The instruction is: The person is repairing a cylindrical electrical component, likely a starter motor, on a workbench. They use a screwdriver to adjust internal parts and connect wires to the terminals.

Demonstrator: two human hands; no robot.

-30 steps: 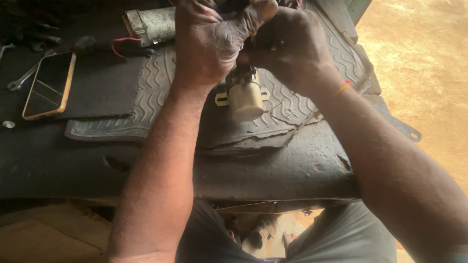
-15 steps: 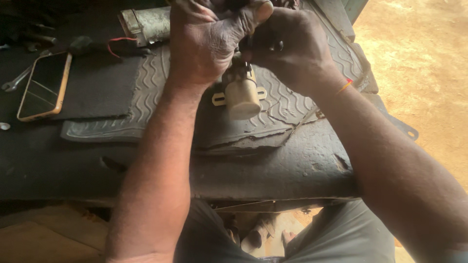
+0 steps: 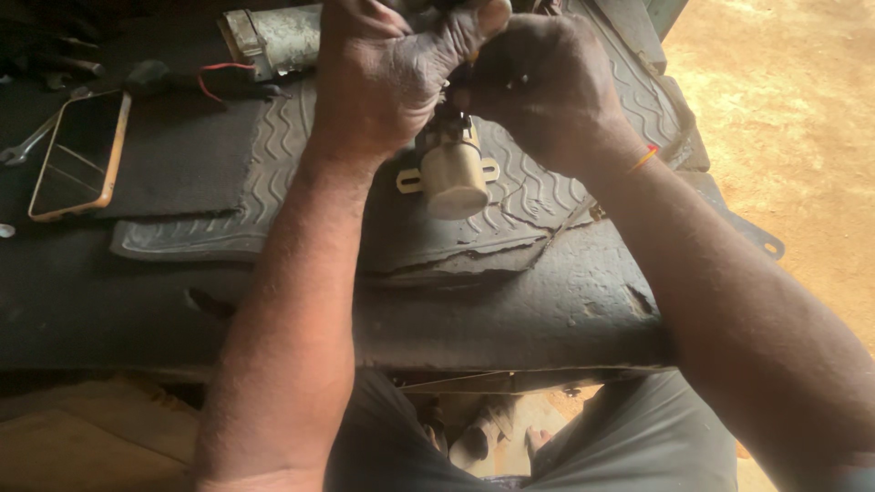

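Observation:
A small cream cylindrical part with mounting tabs (image 3: 453, 175) hangs just above a ribbed grey rubber mat (image 3: 273, 173). My left hand (image 3: 387, 77) grips the dark upper end of this part from the left, thumb stretched across the top. From the right, my right hand (image 3: 547, 87) pinches the same upper end with closed fingers; a thin orange band circles its wrist. What lies between the fingertips is hidden.
A phone in an orange case (image 3: 80, 153) lies face up at the left on a dark mat. A wrench (image 3: 27, 146) sits beside it. A dusty metal cylinder (image 3: 273, 38) with red wire (image 3: 219, 77) lies at the back. Sandy ground (image 3: 784, 118) is at the right.
Both hands and the cream part have kept their hold; the view has shifted slightly, and the part sits a little lower between the hands.

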